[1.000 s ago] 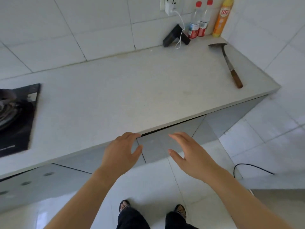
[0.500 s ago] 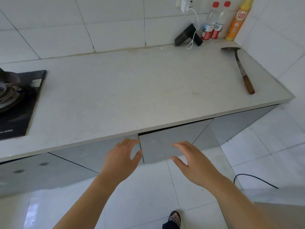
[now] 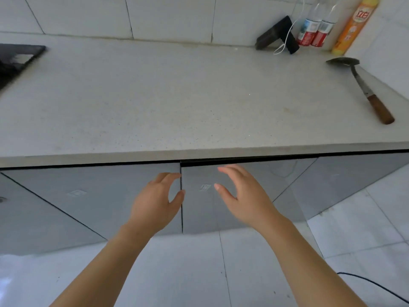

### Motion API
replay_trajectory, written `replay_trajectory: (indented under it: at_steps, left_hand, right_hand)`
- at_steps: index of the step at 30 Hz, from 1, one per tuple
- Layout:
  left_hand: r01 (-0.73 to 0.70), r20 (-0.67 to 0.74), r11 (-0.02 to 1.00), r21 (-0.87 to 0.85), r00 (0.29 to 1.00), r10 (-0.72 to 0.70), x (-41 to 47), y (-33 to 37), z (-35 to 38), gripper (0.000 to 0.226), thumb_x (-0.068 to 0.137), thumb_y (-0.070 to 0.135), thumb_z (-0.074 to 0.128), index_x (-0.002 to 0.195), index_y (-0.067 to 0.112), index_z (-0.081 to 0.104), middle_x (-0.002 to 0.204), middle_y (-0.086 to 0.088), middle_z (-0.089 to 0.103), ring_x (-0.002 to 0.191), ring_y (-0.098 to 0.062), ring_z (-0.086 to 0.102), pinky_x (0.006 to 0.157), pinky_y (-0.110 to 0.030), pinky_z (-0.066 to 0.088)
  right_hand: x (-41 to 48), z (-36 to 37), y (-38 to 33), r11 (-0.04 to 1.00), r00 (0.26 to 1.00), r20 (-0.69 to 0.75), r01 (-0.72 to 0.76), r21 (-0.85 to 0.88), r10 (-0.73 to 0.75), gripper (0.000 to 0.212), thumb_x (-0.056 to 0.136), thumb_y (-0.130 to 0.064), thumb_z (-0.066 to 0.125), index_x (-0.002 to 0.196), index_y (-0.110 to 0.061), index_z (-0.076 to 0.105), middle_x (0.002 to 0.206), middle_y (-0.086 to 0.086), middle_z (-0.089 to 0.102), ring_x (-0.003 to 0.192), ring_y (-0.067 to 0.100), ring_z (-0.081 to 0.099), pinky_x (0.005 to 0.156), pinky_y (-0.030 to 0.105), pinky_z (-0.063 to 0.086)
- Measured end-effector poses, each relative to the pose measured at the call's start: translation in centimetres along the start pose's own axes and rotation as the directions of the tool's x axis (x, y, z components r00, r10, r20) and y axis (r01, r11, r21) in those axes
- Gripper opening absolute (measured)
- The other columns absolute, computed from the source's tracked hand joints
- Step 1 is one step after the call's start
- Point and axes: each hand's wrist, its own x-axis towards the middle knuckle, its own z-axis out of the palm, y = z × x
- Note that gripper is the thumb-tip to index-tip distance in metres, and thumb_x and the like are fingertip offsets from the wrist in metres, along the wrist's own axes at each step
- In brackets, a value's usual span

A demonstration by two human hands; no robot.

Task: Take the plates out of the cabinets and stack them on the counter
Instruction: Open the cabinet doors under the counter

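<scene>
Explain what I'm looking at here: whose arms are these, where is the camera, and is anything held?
There is no machine: a person wears a wide-angle camera on the head, so you look down along their bare arms. The left hand and right hand are open and hold nothing; they reach toward two glossy grey cabinet doors, near the seam between them. The door on the right seems slightly ajar, with a dark gap at its top. Above is the pale speckled stone counter. At its far right are a metal spatula with a brown wooden handle, two clear bottles with red labels, a tall orange-yellow bottle and a black block with a white cable. A black stove sits far left. No plates are in view.
</scene>
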Motion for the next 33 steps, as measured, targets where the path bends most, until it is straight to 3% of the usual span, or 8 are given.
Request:
replay_trajectory:
  at_steps: [4, 7, 11, 13, 16, 19, 23, 33]
  left_hand:
    - [-0.124, -0.181, 0.985, 0.123, 0.973, 0.145, 1.4, -2.8, 4.7, 0.046, 0.090, 0.036, 0.049, 0.133, 0.020, 0.044, 0.138, 0.003, 0.046, 0.114, -0.023, 0.053, 0.080, -0.030, 0.046]
    - [-0.229, -0.338, 0.919, 0.321, 0.878, 0.337, 2.5, -4.9, 7.1, 0.050, 0.085, 0.038, 0.039, 0.129, 0.016, 0.046, 0.133, -0.005, 0.052, 0.121, -0.026, 0.049, 0.089, -0.040, 0.049]
    - [-0.238, -0.433, 0.821, 0.520, 0.754, 0.493, 3.5, -7.4, 9.2, 0.057, 0.083, 0.038, 0.039, 0.135, 0.014, 0.043, 0.143, -0.010, 0.043, 0.136, -0.026, 0.034, 0.105, -0.053, 0.034]
    - [-0.187, -0.458, 0.813, 0.551, 0.747, 0.482, 3.9, -8.3, 9.3, 0.062, 0.082, 0.040, 0.038, 0.138, 0.014, 0.038, 0.147, -0.009, 0.038, 0.139, -0.026, 0.028, 0.107, -0.056, 0.029]
    - [-0.111, -0.476, 0.834, 0.540, 0.778, 0.411, 4.4, -9.2, 8.9, 0.068, 0.083, 0.040, 0.047, 0.143, 0.013, 0.031, 0.150, -0.008, 0.033, 0.141, -0.026, 0.024, 0.109, -0.058, 0.025]
    - [-0.093, -0.480, 0.834, 0.544, 0.781, 0.400, 4.7, -9.5, 8.1, 0.068, 0.082, 0.035, 0.057, 0.141, 0.010, 0.033, 0.145, -0.010, 0.040, 0.137, -0.028, 0.031, 0.107, -0.058, 0.028]
    - [-0.121, -0.485, 0.835, 0.537, 0.765, 0.423, 5.1, -9.6, 8.1, 0.066, 0.080, 0.039, 0.043, 0.138, 0.009, 0.036, 0.137, -0.012, 0.044, 0.131, -0.031, 0.034, 0.107, -0.058, 0.028]
    - [-0.172, -0.575, 0.865, 0.471, 0.684, 0.449, 6.3, -9.9, 9.3, 0.067, 0.078, 0.035, 0.047, 0.138, 0.007, 0.037, 0.135, -0.015, 0.044, 0.130, -0.033, 0.032, 0.108, -0.063, 0.023]
  right_hand:
    - [0.9, 4.3, 3.8, 0.990, 0.990, -0.077, 0.110, -0.083, -0.116, 0.044, 0.094, -0.037, 0.048, 0.133, -0.017, 0.047, 0.139, -0.005, 0.042, 0.130, 0.009, 0.036, 0.101, 0.015, 0.026]
    - [1.8, 7.3, 6.3, 0.963, 0.951, -0.207, 0.193, -0.187, -0.231, 0.046, 0.090, -0.043, 0.044, 0.127, -0.016, 0.053, 0.135, -0.003, 0.047, 0.127, 0.012, 0.039, 0.101, 0.026, 0.037]
    - [3.4, 10.1, 8.6, 0.882, 0.779, -0.447, 0.281, -0.379, -0.441, 0.039, 0.086, -0.035, 0.056, 0.117, -0.011, 0.059, 0.125, 0.005, 0.054, 0.117, 0.019, 0.046, 0.092, 0.024, 0.040]
    - [4.3, 11.0, 9.2, 0.861, 0.708, -0.511, 0.291, -0.418, -0.487, 0.041, 0.084, -0.030, 0.061, 0.117, -0.007, 0.058, 0.123, 0.010, 0.055, 0.115, 0.022, 0.046, 0.093, 0.026, 0.038]
    - [5.2, 11.6, 9.5, 0.856, 0.666, -0.553, 0.289, -0.428, -0.501, 0.046, 0.082, -0.028, 0.064, 0.119, -0.003, 0.057, 0.119, 0.013, 0.056, 0.112, 0.022, 0.043, 0.097, 0.027, 0.034]
    - [5.6, 11.6, 9.5, 0.874, 0.663, -0.580, 0.269, -0.405, -0.473, 0.050, 0.079, -0.029, 0.067, 0.120, -0.002, 0.057, 0.116, 0.014, 0.056, 0.109, 0.023, 0.043, 0.095, 0.029, 0.035]
    - [6.1, 11.9, 9.7, 0.883, 0.657, -0.598, 0.267, -0.386, -0.460, 0.051, 0.075, -0.024, 0.076, 0.117, -0.002, 0.058, 0.112, 0.015, 0.055, 0.105, 0.024, 0.043, 0.093, 0.033, 0.038]
    - [6.4, 12.4, 9.9, 0.898, 0.631, -0.639, 0.288, -0.333, -0.440, 0.051, 0.072, -0.020, 0.079, 0.116, -0.006, 0.058, 0.106, 0.014, 0.053, 0.102, 0.022, 0.043, 0.093, 0.027, 0.035]
